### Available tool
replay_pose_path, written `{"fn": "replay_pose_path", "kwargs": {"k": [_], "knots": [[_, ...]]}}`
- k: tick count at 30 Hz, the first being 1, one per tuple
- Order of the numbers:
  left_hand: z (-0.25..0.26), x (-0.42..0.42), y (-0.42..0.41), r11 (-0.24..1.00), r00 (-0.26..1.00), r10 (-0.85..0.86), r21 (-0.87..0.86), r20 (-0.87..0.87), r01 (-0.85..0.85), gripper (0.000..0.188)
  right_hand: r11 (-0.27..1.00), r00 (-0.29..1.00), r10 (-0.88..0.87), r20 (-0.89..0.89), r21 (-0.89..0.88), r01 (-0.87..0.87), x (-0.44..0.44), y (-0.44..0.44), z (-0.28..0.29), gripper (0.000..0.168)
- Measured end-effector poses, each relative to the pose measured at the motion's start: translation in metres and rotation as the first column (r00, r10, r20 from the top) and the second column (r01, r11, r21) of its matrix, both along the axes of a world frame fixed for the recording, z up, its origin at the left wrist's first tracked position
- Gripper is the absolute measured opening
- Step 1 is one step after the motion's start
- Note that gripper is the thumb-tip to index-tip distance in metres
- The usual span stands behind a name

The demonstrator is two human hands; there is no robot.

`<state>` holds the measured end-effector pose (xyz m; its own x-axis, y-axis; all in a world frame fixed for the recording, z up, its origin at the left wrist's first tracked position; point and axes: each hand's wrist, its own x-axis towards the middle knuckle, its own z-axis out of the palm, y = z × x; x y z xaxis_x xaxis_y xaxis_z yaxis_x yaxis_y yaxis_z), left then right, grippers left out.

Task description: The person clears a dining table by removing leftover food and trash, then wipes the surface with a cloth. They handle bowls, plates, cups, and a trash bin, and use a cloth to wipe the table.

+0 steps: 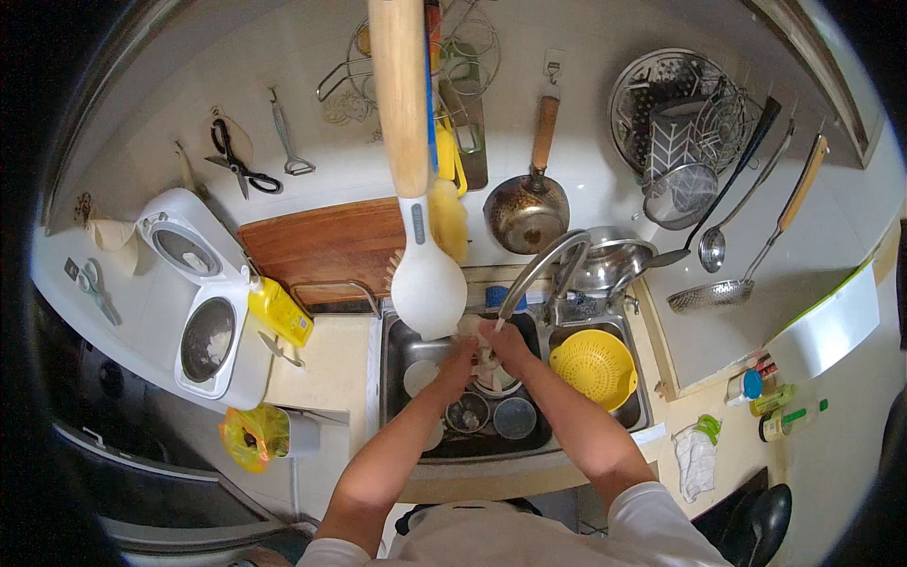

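Note:
Both hands are together inside the left basin (pixel 514 448) of a steel double sink, below the mouth of the curved tap (pixel 528 273). Between them is a pale, folded, soft-looking item (pixel 485 374); whether it is a cloth or food cannot be told. My left hand (pixel 457 370) grips it from the left. My right hand (pixel 506 343) closes on its upper right part, close to the tap's spout. Under the hands, a pale bowl (pixel 500 390) shows in part. Around it in the basin sit a small metal bowl (pixel 468 412), a dark round dish (pixel 514 418) and a whitish round dish (pixel 421 378).
A white ladle (pixel 429 290) with a wooden handle hangs close before the view, covering part of the basin. In the right basin lies a yellow colander (pixel 594 368), with a steel bowl (pixel 613 262) behind. An open rice cooker (pixel 212 340) and yellow bottle (pixel 280 312) stand left.

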<state>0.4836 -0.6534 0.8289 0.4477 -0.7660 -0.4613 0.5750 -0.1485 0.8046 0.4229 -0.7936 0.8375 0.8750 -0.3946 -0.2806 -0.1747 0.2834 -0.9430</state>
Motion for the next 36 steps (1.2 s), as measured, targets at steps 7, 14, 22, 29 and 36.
{"fn": "replay_pose_path", "kwargs": {"k": [7, 14, 22, 29, 36], "knots": [[-0.005, -0.003, -0.033, 0.99, 0.951, -0.016, -0.137, -0.307, -0.028, 0.065, 0.922, 0.991, -0.064, -0.117, 0.373, 0.104, -0.01, 0.011, -0.008, 0.013], [0.005, -0.012, -0.047, 0.99, 0.971, 0.072, -0.105, -0.227, -0.098, 0.051, 0.92, 0.993, -0.048, -0.104, -0.393, 0.003, -0.015, 0.005, -0.036, 0.036], [-0.052, 0.02, -0.028, 0.991, 0.988, 0.129, -0.048, 0.089, -0.125, 0.033, 0.856, 0.97, -0.242, -0.02, -0.474, 0.204, -0.005, 0.006, -0.02, 0.021], [0.001, 0.002, -0.011, 0.992, 0.971, 0.125, -0.06, 0.202, -0.115, 0.044, 0.729, 0.973, 0.176, -0.152, -0.644, -0.232, -0.012, -0.014, -0.002, 0.03], [-0.036, 0.009, -0.002, 0.982, 0.981, 0.188, -0.034, 0.057, -0.186, 0.036, 0.659, 0.956, 0.125, -0.264, -0.698, -0.279, -0.001, -0.02, -0.005, 0.035]]}}
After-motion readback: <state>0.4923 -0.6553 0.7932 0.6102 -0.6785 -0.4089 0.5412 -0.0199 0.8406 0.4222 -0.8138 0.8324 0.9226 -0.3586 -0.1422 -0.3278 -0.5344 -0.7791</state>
